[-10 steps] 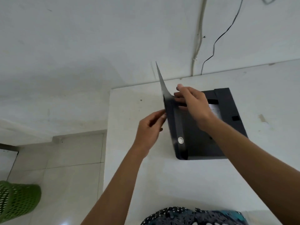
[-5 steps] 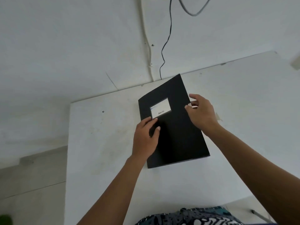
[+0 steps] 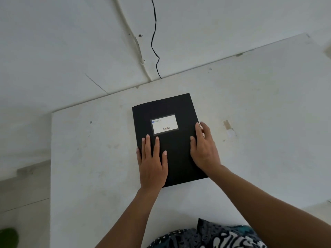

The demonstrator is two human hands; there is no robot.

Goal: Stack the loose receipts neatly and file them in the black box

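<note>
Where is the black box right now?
In the head view, the black box lies closed on the white table, centre frame, with the left hand and right hand flat on its lid.

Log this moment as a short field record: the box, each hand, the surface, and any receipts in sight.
box: black box, shut, lying flat, white label facing up
left hand: left hand palm down, flat on the lid near its left edge
right hand: right hand open, resting along the lid's right edge
surface: white table against a white wall
receipts: none visible outside the box
background: black cable hanging down the wall
</note>
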